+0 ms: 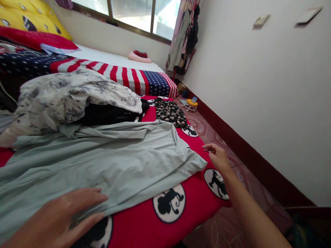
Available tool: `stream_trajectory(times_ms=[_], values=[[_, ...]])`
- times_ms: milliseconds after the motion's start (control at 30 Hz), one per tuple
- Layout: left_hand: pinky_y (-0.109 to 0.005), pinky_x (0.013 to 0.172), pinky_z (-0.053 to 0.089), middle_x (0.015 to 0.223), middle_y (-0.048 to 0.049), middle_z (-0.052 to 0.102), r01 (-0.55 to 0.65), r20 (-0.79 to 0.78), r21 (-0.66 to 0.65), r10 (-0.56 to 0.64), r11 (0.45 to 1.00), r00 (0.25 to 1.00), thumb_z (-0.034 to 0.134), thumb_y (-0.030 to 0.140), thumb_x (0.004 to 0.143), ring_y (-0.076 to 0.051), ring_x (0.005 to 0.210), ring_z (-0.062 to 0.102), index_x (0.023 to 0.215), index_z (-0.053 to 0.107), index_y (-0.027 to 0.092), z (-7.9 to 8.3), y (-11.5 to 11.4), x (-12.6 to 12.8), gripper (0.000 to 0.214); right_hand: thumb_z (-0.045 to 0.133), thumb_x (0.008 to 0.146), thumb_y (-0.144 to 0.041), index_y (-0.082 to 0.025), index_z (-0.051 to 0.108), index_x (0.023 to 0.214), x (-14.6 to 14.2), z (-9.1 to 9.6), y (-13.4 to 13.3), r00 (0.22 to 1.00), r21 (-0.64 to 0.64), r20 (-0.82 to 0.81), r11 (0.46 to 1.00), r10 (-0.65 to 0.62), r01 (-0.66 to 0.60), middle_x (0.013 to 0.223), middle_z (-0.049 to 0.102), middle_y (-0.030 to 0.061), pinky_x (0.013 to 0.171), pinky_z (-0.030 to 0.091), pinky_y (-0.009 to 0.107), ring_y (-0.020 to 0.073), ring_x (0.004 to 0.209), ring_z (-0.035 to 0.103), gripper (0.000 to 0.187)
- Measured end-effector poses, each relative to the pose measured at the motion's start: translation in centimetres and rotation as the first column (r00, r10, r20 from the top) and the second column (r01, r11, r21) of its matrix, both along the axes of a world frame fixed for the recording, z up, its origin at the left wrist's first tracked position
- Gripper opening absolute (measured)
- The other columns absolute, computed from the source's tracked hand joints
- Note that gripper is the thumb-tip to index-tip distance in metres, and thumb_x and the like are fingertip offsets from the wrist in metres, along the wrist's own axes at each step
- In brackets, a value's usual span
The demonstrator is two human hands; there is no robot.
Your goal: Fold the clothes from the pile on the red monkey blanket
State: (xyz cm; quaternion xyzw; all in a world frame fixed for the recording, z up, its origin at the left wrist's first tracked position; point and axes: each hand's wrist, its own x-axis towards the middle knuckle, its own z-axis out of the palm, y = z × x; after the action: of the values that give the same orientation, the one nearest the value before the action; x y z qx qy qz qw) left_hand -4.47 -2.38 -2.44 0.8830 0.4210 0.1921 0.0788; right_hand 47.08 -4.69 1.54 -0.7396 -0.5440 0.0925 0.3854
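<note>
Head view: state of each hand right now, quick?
Left hand: open, thumb apart from fingers, over the pale green garment; contact unclear.
Right hand: partly open, fingers loosely bent, nothing visible in it.

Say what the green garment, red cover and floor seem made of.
Green garment: thin, smooth fabric, perhaps synthetic; faint sheen and soft creases.
Red cover: probably fleece or plush; matte, soft-looking surface.
Floor: likely glazed tile; patterned, with visible seams and light gloss.
</note>
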Motion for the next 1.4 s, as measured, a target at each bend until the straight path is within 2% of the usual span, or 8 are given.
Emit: stream_trajectory(times_ms=[100, 333, 533, 700, 967, 1100, 1233, 1400], values=[[-0.029, 0.082, 0.058, 0.102, 0.0073, 0.075, 0.094, 0.098, -0.079, -0.086, 0.992, 0.991, 0.051, 0.047, 0.088, -0.019, 0.091, 0.072, 0.102, 0.072, 0.039, 1.7, 2.1, 3.5, 0.026, 0.047, 0.078, -0.025, -0.017, 0.062, 0.083, -1.9, 1.4, 3.2, 0.999, 0.038, 0.019, 0.999, -0.027, 0.026, 0.081, 0.07, 0.0061, 0.074, 0.05, 0.032, 0.0188, 0.075, 0.066, 0.018], [-0.042, 0.098, 0.049, 0.129, -0.0057, 0.063, 0.225, 0.136, 0.04, -0.228, 0.974, 0.964, 0.048, 0.029, 0.093, -0.024, 0.116, 0.059, 0.118, 0.066, 0.029, -1.2, 4.0, 11.1, 0.031, 0.058, 0.079, -0.054, -0.014, 0.065, 0.107, -10.0, 2.3, 7.7, 0.745, -0.544, 0.616, 0.823, 0.258, 0.165, 0.108, 0.07, 0.0173, 0.078, 0.049, 0.036, 0.0303, 0.098, 0.066, 0.049], [-0.045, 0.1, 0.046, 0.134, -0.0054, 0.057, 0.212, 0.083, 0.049, -0.216, 0.976, 0.973, 0.049, 0.025, 0.092, -0.025, 0.121, 0.053, 0.123, 0.061, 0.03, -2.0, 3.5, 11.2, 0.034, 0.064, 0.071, -0.024, -0.014, 0.073, 0.095, -5.9, 3.7, 9.8, 0.683, -0.642, 0.637, 0.737, 0.357, 0.213, 0.101, 0.072, 0.0181, 0.075, 0.049, 0.034, 0.0317, 0.096, 0.068, 0.027], [-0.046, 0.1, 0.044, 0.135, -0.005, 0.056, 0.206, 0.063, 0.039, -0.208, 0.978, 0.976, 0.049, 0.024, 0.092, -0.025, 0.121, 0.052, 0.124, 0.06, 0.032, -1.7, 3.4, 11.4, 0.035, 0.062, 0.075, -0.026, -0.016, 0.073, 0.095, -1.1, 4.9, 12.0, 0.69, -0.593, 0.677, 0.747, 0.258, 0.302, 0.102, 0.071, 0.0158, 0.074, 0.047, 0.031, 0.0286, 0.097, 0.067, 0.025], [-0.045, 0.1, 0.044, 0.134, -0.004, 0.056, 0.199, 0.055, 0.061, -0.202, 0.978, 0.978, 0.05, 0.025, 0.092, -0.025, 0.12, 0.052, 0.124, 0.06, 0.033, -1.7, 3.4, 11.6, 0.035, 0.049, 0.084, -0.016, -0.017, 0.065, 0.113, -1.7, 1.1, 10.7, 0.696, -0.44, 0.704, 0.855, 0.141, 0.272, 0.114, 0.065, 0.015, 0.071, 0.045, 0.029, 0.0248, 0.094, 0.065, 0.033], [-0.045, 0.1, 0.044, 0.134, -0.004, 0.056, 0.192, 0.06, 0.065, -0.196, 0.979, 0.979, 0.05, 0.025, 0.092, -0.025, 0.12, 0.052, 0.123, 0.06, 0.033, -1.8, 3.4, 11.6, 0.034, 0.048, 0.083, -0.012, -0.02, 0.067, 0.108, -3.3, 1.9, 9.5, 0.776, -0.305, 0.573, 0.947, 0.264, -0.097, 0.115, 0.065, 0.0089, 0.08, 0.044, 0.027, 0.0207, 0.1, 0.062, 0.032], [-0.045, 0.1, 0.044, 0.134, -0.0041, 0.056, 0.203, 0.057, 0.063, -0.207, 0.977, 0.977, 0.05, 0.026, 0.092, -0.025, 0.12, 0.052, 0.125, 0.06, 0.033, -2.0, 3.6, 11.5, 0.035, 0.045, 0.092, -0.038, -0.016, 0.074, 0.09, -4.2, 3.0, 9.1, 0.768, -0.539, 0.087, 0.679, 0.634, -0.499, 0.082, 0.072, 0.0033, 0.071, 0.045, 0.025, 0.0177, 0.077, 0.063, 0.037], [-0.044, 0.101, 0.043, 0.135, -0.0038, 0.056, 0.204, 0.065, 0.048, -0.207, 0.978, 0.976, 0.05, 0.025, 0.092, -0.024, 0.121, 0.051, 0.124, 0.06, 0.033, -1.9, 3.5, 11.4, 0.034, 0.033, 0.095, -0.056, -0.016, 0.076, 0.072, -1.8, 4.0, 8.0, 0.713, -0.803, 0.332, 0.582, 0.618, -0.131, 0.076, 0.073, 0.0087, 0.071, 0.044, 0.027, 0.0203, 0.073, 0.066, 0.063]])
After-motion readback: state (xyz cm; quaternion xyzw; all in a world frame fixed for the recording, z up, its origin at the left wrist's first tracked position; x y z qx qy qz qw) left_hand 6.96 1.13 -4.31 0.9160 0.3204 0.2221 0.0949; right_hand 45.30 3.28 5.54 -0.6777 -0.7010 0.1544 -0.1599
